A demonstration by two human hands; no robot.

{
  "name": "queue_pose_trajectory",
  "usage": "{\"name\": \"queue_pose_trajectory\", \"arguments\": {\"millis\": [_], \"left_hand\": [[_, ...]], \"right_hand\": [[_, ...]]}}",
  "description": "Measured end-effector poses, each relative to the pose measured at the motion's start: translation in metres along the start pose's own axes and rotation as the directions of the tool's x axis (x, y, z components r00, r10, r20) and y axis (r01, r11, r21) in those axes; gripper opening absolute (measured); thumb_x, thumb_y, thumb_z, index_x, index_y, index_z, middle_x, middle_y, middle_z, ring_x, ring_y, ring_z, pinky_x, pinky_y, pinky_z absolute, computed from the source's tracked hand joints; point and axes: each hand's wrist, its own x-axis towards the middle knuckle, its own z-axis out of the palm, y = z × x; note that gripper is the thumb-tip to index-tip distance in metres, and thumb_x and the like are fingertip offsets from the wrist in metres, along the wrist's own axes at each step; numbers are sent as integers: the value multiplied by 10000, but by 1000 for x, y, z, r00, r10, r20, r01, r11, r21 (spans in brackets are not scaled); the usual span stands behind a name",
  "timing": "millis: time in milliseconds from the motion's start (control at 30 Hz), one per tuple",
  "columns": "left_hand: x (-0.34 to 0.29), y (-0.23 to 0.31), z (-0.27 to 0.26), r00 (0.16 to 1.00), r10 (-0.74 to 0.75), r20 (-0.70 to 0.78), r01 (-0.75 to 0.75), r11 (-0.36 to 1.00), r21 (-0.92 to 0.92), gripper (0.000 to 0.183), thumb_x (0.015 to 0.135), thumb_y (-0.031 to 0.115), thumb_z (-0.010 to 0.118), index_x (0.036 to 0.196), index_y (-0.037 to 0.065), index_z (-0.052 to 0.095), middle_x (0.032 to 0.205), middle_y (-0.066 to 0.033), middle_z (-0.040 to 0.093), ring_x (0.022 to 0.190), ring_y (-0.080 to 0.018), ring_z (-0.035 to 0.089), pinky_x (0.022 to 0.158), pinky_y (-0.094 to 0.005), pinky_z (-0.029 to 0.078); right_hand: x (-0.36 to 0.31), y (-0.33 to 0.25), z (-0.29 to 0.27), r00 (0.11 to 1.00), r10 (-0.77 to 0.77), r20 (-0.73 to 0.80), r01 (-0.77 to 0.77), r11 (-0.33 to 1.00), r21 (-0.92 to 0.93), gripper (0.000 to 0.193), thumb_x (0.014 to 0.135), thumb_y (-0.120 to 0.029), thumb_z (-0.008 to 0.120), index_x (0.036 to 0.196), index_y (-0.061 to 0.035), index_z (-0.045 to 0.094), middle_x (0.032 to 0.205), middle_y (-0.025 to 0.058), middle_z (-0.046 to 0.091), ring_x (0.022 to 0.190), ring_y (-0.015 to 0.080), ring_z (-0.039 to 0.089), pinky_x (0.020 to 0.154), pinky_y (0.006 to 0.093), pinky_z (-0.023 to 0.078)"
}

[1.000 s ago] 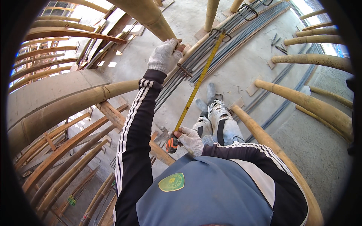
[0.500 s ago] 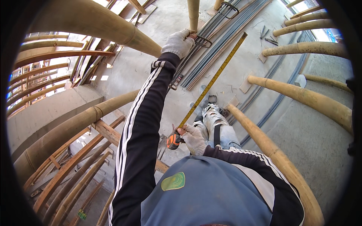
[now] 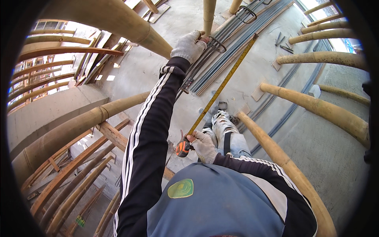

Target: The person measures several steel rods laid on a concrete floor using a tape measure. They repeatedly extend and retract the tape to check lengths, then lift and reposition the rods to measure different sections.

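The person's right hand, in a pale glove, holds an orange and black tape measure just in front of the body. Its fingers and thumb are pressed on the tool, close to where the yellow strip comes out. The strip is pulled out long and slants up over the grey floor. Its tip shows over the right edge of a bundle of long steel rods, but whether it touches them cannot be told.

The left hand, gloved too, is reached far out. Its fingers are curled, but what they grip cannot be seen well. A bent metal loop is right by its fingertips, at the left side of the bundle. The rods lie on the floor and run toward its far edge.

Two dark hand tools lie to the right of the rods, nearer the floor's right edge. Thick bamboo poles stand all around. More thin rods lie on the right part of the floor.
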Motion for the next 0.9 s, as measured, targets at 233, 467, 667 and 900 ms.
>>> {"name": "queue_pose_trajectory", "arguments": {"millis": [233, 467, 667, 900], "left_hand": [[-158, -14, -63, 997, 70, -19, -71, 995, -74, 237, 1008, 205, 716, 1178, 42, 738, 921, -195, 740, 807, -210, 712, 768, -346, 560], [-301, -38, -94, 990, -132, 46, 131, 991, 22, 315, 1024, 256, 701, 1195, -7, 728, 952, -182, 738, 838, -243, 725, 765, -354, 563], [-343, -52, -94, 976, -213, 42, 213, 977, -6, 329, 1035, 258, 673, 1220, -10, 724, 1010, -202, 746, 900, -271, 750, 807, -369, 575], [-357, -54, -85, 957, -276, 92, 283, 956, -71, 302, 1036, 216, 654, 1214, -15, 733, 960, -166, 741, 864, -235, 742, 791, -345, 577]], "right_hand": [[-12, -6, 28, 993, 103, 55, -102, 994, -26, 193, 1067, -139, 626, 1154, 26, 675, 1006, 45, 697, 890, 141, 683, 837, 304, 597], [-17, 16, 53, 980, 184, 72, -180, 982, -55, 283, 1059, -184, 651, 1236, 36, 663, 1075, 76, 713, 912, 161, 719, 843, 326, 637], [-20, 39, 71, 976, 204, 80, -201, 979, -38, 283, 1073, -169, 619, 1251, 50, 645, 1091, 88, 697, 924, 181, 719, 858, 346, 649], [-7, 50, 77, 982, 164, 91, -168, 985, 33, 221, 1078, -115, 575, 1226, 31, 649, 1063, 71, 682, 916, 173, 696, 845, 335, 638]]}}
